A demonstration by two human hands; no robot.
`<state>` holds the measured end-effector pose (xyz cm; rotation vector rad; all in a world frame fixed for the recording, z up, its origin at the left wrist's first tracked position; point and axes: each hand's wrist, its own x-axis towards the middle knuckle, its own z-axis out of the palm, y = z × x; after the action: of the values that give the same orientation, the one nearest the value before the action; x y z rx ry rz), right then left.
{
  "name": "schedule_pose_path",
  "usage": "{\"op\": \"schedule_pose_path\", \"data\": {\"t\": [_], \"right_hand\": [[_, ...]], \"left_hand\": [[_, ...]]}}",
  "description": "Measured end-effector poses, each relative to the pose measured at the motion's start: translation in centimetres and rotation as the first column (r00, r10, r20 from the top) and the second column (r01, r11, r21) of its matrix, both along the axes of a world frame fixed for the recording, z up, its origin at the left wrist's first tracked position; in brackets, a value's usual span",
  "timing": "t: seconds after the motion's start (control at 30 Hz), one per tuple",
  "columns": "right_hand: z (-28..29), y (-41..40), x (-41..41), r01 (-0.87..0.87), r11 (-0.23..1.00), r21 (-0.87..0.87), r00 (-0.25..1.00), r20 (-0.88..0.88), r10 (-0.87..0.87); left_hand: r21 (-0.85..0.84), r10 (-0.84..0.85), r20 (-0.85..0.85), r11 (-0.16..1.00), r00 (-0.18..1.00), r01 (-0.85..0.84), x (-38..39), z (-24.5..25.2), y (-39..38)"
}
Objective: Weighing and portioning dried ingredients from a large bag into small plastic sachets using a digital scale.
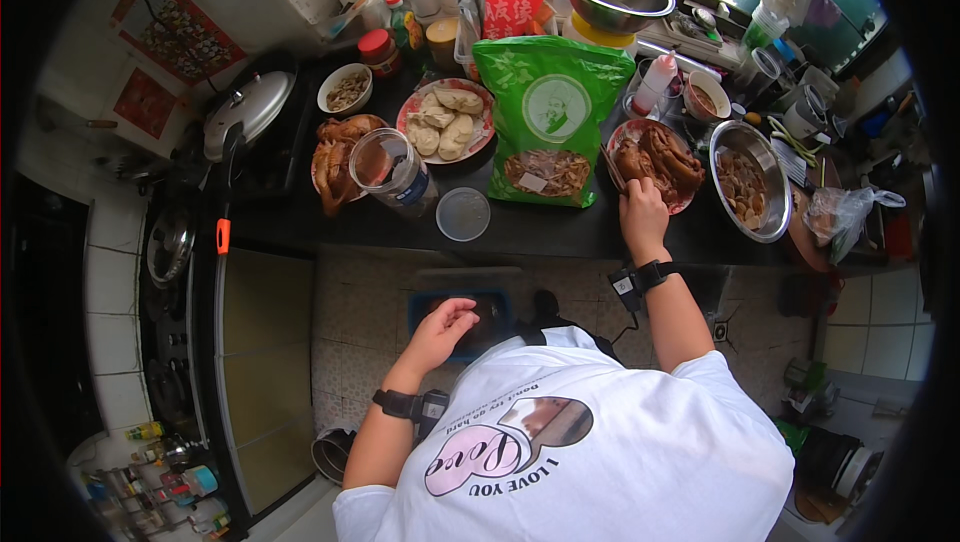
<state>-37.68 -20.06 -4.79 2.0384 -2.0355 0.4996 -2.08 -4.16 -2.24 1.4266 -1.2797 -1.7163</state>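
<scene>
My right hand (pixel 645 216) reaches over the counter to a red-patterned plate (pixel 681 206) of dark brown braised meat (pixel 664 156). Its fingertips are at the meat's near left side. A thin brown stick-like thing (pixel 612 167) runs along the plate's left rim to the fingers; whether they grip it is unclear. Below the counter edge, in front of my body, my left hand (pixel 446 332) hovers with nothing in it, thumb and fingers apart. Left of the right hand stands a green bag (pixel 559 84) of dried slices with a clear window.
Beside the meat is a steel bowl (pixel 784 197) of sliced food. Further left are a clear plastic jar (pixel 386 167), its lid (pixel 463 214), a plate of pale dough-like pieces (pixel 442 122) and a plate of browned poultry (pixel 341 159). A pan handle with an orange tip (pixel 223 236) juts past the stove.
</scene>
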Motion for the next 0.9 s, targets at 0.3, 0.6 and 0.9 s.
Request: {"op": "schedule_pose_path", "data": {"t": [0.3,0.6,0.9], "right_hand": [[5.8,3.0,3.7,-0.372,0.921,-0.117,0.896,0.216,0.389],[4.0,4.4,15.3,-0.869,0.479,0.125,0.491,0.326,0.808],[-0.8,7.5,18.9,-0.841,0.320,0.437,0.458,0.258,0.851]], "left_hand": [[-0.013,0.068,0.025,0.998,0.997,-0.067,0.5,-0.8,0.2],[-0.107,0.381,0.015,0.920,0.924,-0.378,4.4,-2.6,1.5],[0.137,0.913,0.073,0.389,0.401,-0.911,18.1,-8.3,15.6]]}}
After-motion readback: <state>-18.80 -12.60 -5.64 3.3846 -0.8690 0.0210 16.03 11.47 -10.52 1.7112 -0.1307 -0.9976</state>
